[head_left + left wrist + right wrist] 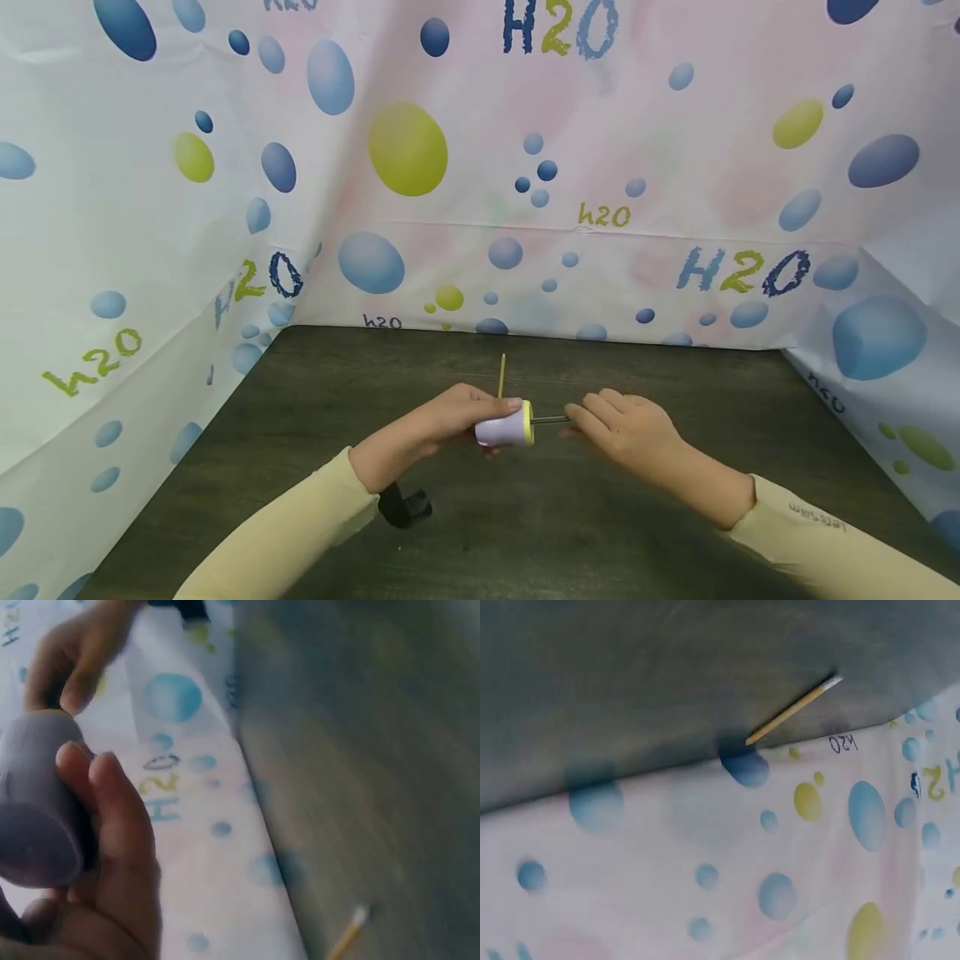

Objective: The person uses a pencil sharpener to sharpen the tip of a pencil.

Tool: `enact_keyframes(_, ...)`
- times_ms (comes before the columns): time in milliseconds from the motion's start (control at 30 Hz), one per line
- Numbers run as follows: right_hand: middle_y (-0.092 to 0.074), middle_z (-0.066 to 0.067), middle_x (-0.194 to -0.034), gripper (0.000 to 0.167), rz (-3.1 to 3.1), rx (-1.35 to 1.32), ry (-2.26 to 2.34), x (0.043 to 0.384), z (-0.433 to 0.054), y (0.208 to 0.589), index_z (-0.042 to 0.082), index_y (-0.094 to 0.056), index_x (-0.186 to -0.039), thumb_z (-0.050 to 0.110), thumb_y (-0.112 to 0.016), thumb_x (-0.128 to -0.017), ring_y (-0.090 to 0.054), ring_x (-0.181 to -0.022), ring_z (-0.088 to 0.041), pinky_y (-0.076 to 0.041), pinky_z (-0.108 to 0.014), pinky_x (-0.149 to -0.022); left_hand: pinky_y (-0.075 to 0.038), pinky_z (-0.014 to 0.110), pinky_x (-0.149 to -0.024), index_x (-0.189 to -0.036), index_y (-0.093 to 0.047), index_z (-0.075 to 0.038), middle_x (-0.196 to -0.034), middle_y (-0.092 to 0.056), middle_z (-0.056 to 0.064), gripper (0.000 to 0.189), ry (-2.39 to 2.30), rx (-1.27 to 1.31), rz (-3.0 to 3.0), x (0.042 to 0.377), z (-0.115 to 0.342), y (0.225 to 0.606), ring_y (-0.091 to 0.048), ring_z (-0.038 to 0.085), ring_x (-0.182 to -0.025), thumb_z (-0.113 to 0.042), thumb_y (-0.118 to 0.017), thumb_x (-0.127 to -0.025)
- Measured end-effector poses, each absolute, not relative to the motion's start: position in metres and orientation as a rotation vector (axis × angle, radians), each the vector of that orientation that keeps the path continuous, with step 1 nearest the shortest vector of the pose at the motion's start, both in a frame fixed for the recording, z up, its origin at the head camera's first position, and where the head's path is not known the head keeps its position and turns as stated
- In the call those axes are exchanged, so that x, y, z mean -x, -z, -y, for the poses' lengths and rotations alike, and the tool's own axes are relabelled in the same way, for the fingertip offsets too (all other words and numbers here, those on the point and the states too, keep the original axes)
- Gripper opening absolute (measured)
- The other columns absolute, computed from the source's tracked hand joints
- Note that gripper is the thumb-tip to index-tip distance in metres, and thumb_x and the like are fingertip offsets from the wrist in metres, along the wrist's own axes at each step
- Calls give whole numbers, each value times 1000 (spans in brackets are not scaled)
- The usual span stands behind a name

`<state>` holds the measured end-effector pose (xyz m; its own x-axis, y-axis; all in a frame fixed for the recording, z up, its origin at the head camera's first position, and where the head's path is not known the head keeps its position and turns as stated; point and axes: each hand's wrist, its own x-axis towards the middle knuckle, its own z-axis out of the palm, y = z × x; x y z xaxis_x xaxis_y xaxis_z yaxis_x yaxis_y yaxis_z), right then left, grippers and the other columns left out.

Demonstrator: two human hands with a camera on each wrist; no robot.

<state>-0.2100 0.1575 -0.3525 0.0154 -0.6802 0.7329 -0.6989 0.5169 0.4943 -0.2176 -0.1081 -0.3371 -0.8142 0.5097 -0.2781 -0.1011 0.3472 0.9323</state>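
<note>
**Cup and rod held between two hands, over a dark bench**

The bench [600, 517] is dark and dull, with a faint wood grain, and it fills the 6 o'clock side of the head view. Beyond its far edge, at 12 o'clock, stands a white sheet [637, 125] as a wall; it continues along the 9 and 3 o'clock sides. The sheet carries blue and yellow-green drops [407, 150] and "H2O" lettering [742, 271], and it shows several creases.

The lilac cup [501, 431] is at 6 o'clock from the view's centre, on its side, its yellow rim facing 3 o'clock. The left hand [465, 412], coming from 8 o'clock, holds the cup with fingers and thumb around it. The right hand [626, 429], coming from 4 o'clock, has its fingers curled and holds the end of a thin rod [550, 419], which reaches to the cup's mouth.

A yellow stick [502, 377] lies on the bench at 12 o'clock from the cup, pointing to the far edge. Both sleeves [292, 533] are pale yellow. A black device [405, 506] sits at the left wrist.
</note>
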Motion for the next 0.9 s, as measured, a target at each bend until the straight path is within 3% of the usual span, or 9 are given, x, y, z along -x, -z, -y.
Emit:
enact_keyframes(167,-54,4,-63,43,1570,-1169,-16,205,-154,356,10,-61,-78,28,-42,-112,-44,-48,-7,-35,-18,-41,-58,29,-65,-103,-72,8,-80,-68,7,43,-1513,-318,-2008,207,103,337,-65,11,-63,-34,-63,-100)
enact_keyframes(300,-52,9,-57,49,1871,-1165,-276,197,-153,357,15,-63,-74,38,-40,-111,-40,-44,0,-29,-15,-40,-54,25,-62,-107,-76,3,-87,-73,10,38,-1478,-569,-2384,196,98,339,-62,10,-67,-32,-74,-92)
enact_keyframes(433,-41,13,-53,48,2587,-1231,-1059,191,-157,349,12,-60,-70,35,-47,-109,-27,-46,4,-24,-17,-45,-55,21,-66,-107,-75,-2,-93,-75,7,45,-1034,-1485,-2969,194,100,350,-66,12,-75,-34,-89,-79)
enact_keyframes(533,-30,13,-54,44,3025,-1033,-1913,195,-160,340,10,-52,-68,27,-47,-109,-19,-45,0,-18,-21,-45,-59,22,-76,-108,-74,-5,-95,-75,3,56,-489,-2327,-3174,202,106,357,-70,12,-83,-42,-94,-71)
enact_keyframes(633,-28,13,-53,42,3196,-865,-2290,204,-161,333,13,-53,-73,29,-41,-110,-15,-43,-2,-16,-22,-44,-60,24,-81,-110,-73,-5,-97,-75,1,63,-320,-2654,-3141,210,112,359,-70,11,-87,-45,-96,-66)
enact_keyframes(733,-33,11,-54,46,3153,-1005,-2019,207,-159,330,4,-67,-84,32,-41,-111,-22,-45,-2,-24,-23,-45,-59,25,-79,-111,-73,-5,-98,-75,2,61,-461,-2411,-3203,213,115,357,-71,13,-87,-43,-95,-68)
enact_keyframes(900,-60,6,-72,46,2770,-1113,-892,201,-153,331,5,-72,-110,43,-46,-108,-45,-57,-2,-43,-24,-56,-53,22,-65,-115,-74,-5,-101,-77,8,46,-1033,-1303,-3068,213,115,350,-66,14,-78,-34,-86,-82)
